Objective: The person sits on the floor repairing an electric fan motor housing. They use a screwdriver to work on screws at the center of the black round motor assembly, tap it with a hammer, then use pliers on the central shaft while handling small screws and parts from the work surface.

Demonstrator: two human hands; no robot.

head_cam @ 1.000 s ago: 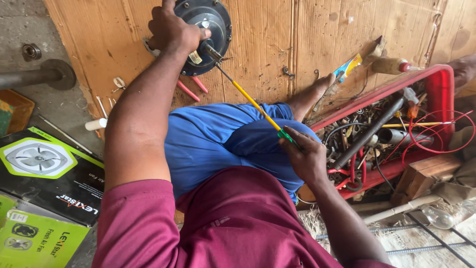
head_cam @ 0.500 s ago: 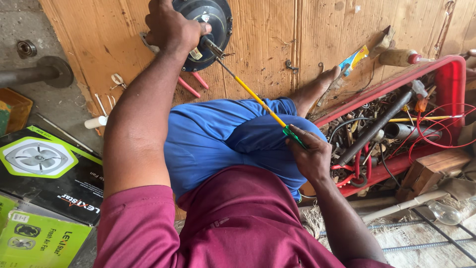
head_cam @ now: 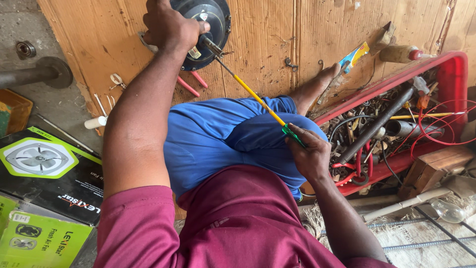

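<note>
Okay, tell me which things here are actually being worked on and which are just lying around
In use:
left hand gripping the round black motor
right hand holding the yellow screwdriver, tip at the motor

Lying about:
red pliers
red tray of wires and scrap
fan boxes
glass bulb
white tube

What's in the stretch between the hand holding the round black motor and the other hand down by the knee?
In the head view, a long screwdriver with a yellow shaft spans it, running from the right hand up to the black motor that the left hand grips.
</note>
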